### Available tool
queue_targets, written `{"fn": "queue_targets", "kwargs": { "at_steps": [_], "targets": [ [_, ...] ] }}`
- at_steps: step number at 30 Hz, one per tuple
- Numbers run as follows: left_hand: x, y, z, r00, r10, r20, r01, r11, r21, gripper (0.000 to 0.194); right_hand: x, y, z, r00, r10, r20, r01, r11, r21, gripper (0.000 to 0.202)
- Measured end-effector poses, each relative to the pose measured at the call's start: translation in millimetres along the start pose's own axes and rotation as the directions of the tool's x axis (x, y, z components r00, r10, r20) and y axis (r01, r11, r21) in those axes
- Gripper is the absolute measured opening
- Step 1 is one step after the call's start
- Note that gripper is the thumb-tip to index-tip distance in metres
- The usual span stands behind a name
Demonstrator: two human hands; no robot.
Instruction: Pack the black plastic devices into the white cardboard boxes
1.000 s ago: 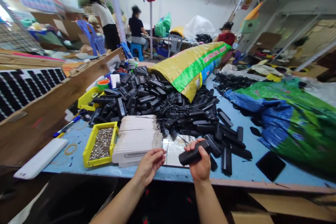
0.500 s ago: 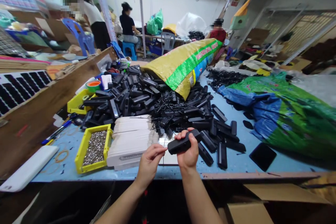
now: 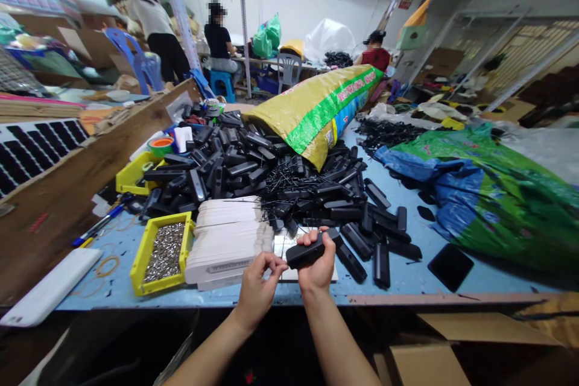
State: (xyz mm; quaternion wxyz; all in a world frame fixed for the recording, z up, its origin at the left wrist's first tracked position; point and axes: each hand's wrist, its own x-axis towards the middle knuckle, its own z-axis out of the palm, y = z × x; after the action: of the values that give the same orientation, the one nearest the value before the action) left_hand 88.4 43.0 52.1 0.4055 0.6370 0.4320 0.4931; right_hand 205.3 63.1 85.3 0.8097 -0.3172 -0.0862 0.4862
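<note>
My right hand point(image 3: 317, 265) is wrapped round a black plastic case point(image 3: 307, 251), held tilted above a white board point(image 3: 289, 274) near the table's front edge. At the near left end of the case is my left hand point(image 3: 260, 283), thumb and forefinger pinched together; whatever they grip is too small to make out. A stack of white cards point(image 3: 226, 247) lies just left of my left hand. Behind both hands spreads a pile of black cases point(image 3: 221, 163) with thin black pieces point(image 3: 294, 178) among them.
Left of the cards is a yellow bin point(image 3: 165, 253) of small metal parts. A yellow-green sack point(image 3: 312, 102) lies behind the pile, and a green and blue sack point(image 3: 506, 193) covers the right side. Several people are in the background.
The black case has tipped slightly and moved a little left with my right hand. My left hand stays at its end, with its fingers bent more. A person at the back left has turned away.
</note>
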Motion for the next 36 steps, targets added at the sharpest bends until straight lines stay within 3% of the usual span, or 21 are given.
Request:
{"fn": "queue_targets", "kwargs": {
  "at_steps": [3, 6, 10, 16, 19, 25, 29, 32, 36],
  "targets": [
    [-4.8, -5.4, 6.5, 0.998, 0.054, -0.042, -0.054, 0.999, 0.005, 0.025, 0.7, 3.3, -4.5, 0.995, 0.064, -0.076, -0.060, 0.997, 0.056, 0.022],
    [-7.0, -8.5, 6.1, 0.998, 0.066, 0.003, -0.066, 0.997, 0.034, 0.023, -0.2, 1.6, -5.6, 0.997, 0.035, -0.068, -0.032, 0.998, 0.051, 0.022],
    [-6.1, -8.1, 2.3, 0.999, -0.038, 0.038, 0.040, 0.997, -0.059, 0.017, -2.5, -3.5, -2.2, 0.998, -0.059, -0.006, 0.059, 0.998, 0.005, 0.022],
    [-3.9, -3.3, 6.3, 0.985, -0.174, -0.019, 0.163, 0.951, -0.261, 0.028, -4.0, -2.4, -0.9, 0.999, -0.049, 0.002, 0.049, 0.996, -0.072, 0.023],
    [-5.5, -5.6, 6.9, 0.987, -0.158, -0.027, 0.147, 0.957, -0.249, 0.029, -2.7, 0.3, -4.1, 1.000, -0.008, -0.023, 0.007, 0.999, -0.044, 0.024],
    [-15.4, -25.3, 12.9, 0.997, 0.021, -0.074, -0.027, 0.996, -0.080, 0.024, 2.9, 13.8, -19.6, 0.975, 0.142, -0.173, -0.135, 0.990, 0.049, 0.025],
    [-17.4, -31.7, 17.9, 0.985, -0.100, -0.139, 0.071, 0.978, -0.198, 0.017, 4.8, 17.6, -25.0, 0.950, 0.249, -0.190, -0.216, 0.960, 0.178, 0.023],
    [-14.4, -28.2, 13.1, 0.992, -0.125, -0.029, 0.121, 0.986, -0.115, 0.013, 2.8, 14.5, -20.3, 0.957, 0.237, -0.167, -0.196, 0.954, 0.228, 0.023],
    [-11.0, -17.3, 1.7, 0.987, -0.010, 0.158, -0.014, 0.989, 0.148, 0.016, -1.2, 10.4, -13.3, 0.983, 0.120, -0.140, -0.097, 0.983, 0.158, 0.024]
  ]
}}
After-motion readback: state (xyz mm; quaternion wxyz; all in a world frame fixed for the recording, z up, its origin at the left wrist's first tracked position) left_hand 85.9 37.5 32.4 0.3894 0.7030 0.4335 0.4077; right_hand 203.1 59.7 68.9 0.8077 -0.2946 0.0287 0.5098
